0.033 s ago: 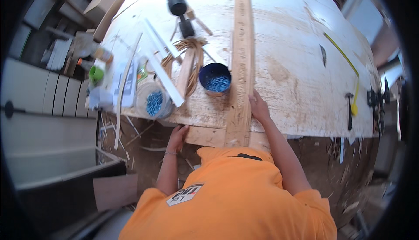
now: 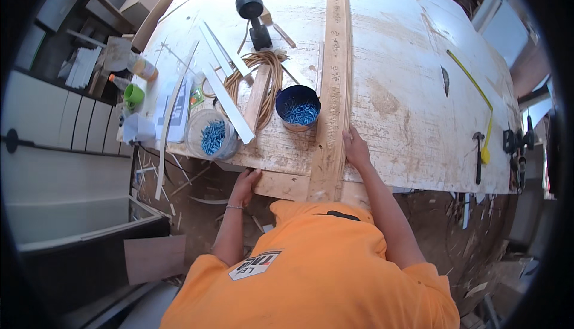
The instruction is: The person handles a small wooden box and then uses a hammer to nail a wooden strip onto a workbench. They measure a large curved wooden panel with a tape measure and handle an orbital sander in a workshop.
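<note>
My left hand point(image 2: 244, 186) grips the left part of a short wooden board point(image 2: 278, 183) at the table's front edge. My right hand point(image 2: 356, 148) has its fingers on the right edge of a long wooden plank point(image 2: 330, 107), which lies front to back over the table and crosses the short board near my body. Just left of the plank stands a dark blue bucket of blue screws point(image 2: 298, 112). A clear tub of blue screws point(image 2: 212, 137) sits near the front edge, beside white strips point(image 2: 230, 103) and a coil of tan cord point(image 2: 272, 75).
A black tool point(image 2: 250, 3) stands at the back of the worktable point(image 2: 406, 143). A yellow tape measure point(image 2: 484, 154), hammer point(image 2: 478, 161) and black power tool point(image 2: 519, 142) sit on the right. A green cup point(image 2: 133, 97) and bottles are at the left. Scraps litter the floor point(image 2: 194, 221).
The view has shifted slightly, so the table and its items appear a little to the right and lower. Both my hands keep their places on the wood.
</note>
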Motion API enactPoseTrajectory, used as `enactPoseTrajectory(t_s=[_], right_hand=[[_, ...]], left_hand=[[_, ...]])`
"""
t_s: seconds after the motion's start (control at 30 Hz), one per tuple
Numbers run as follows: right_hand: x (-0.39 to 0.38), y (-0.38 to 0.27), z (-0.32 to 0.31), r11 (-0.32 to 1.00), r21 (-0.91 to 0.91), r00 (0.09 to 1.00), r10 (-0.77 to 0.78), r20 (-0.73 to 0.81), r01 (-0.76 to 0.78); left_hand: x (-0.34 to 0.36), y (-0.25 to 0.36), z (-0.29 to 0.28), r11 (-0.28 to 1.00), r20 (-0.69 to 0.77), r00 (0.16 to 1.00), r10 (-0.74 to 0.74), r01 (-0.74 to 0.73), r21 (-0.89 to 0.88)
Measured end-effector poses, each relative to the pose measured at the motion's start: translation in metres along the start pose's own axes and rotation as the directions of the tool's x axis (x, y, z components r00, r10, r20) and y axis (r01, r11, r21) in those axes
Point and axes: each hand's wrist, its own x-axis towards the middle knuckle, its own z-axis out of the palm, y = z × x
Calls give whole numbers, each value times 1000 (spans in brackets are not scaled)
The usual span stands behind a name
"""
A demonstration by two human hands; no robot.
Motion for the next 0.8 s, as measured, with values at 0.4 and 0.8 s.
enactPoseTrajectory(t_s=[0.4, 0.8], right_hand=[[-20, 55, -67, 999, -42, 987, -8, 163, 15], [19, 412, -397, 892, -59, 502, 197, -842, -448]], left_hand=[[-16, 3, 39, 978, -181, 976, 122, -87, 189], [-30, -23, 99, 670, -527, 591, 611, -31, 742]])
